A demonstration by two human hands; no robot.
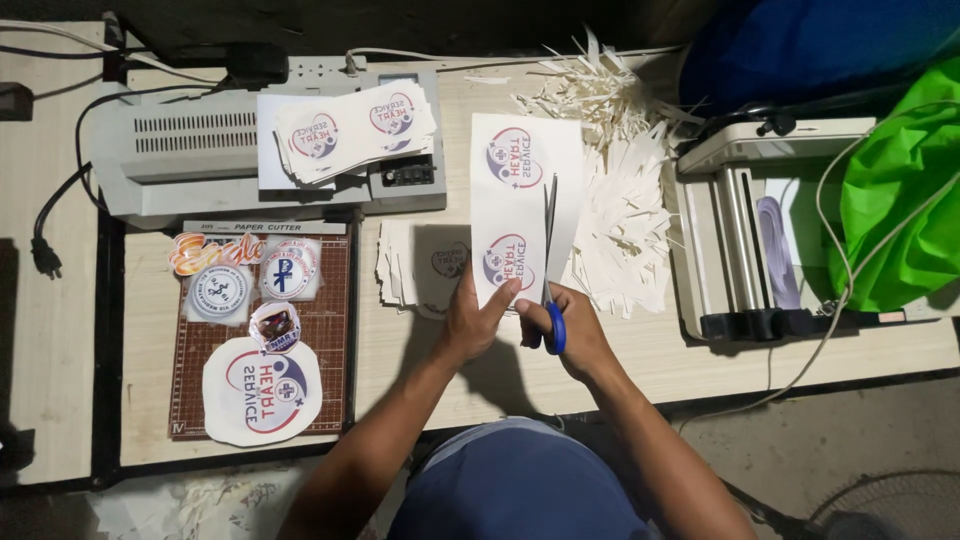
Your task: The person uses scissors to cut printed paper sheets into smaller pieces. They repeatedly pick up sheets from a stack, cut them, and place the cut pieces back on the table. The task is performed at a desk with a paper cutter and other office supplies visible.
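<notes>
A long white printed paper sheet [520,205] was gripped at its near end by the left hand [478,318], its long axis running toward twelve o'clock above the bench [660,350]; blue-handled scissors [551,265] were held closed-fisted in the right hand [572,328], blades along the sheet's three-o'clock side.

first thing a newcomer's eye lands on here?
Probably the centre: the left hand holds up a white printed sheet bearing two round logos while the right hand runs blue-handled scissors up its right side. Next, the heap of white paper offcuts just right of the sheet, toward the table's far edge. At left, round printed stickers lie on a brown cutting mat, in front of a grey laminator.
</notes>
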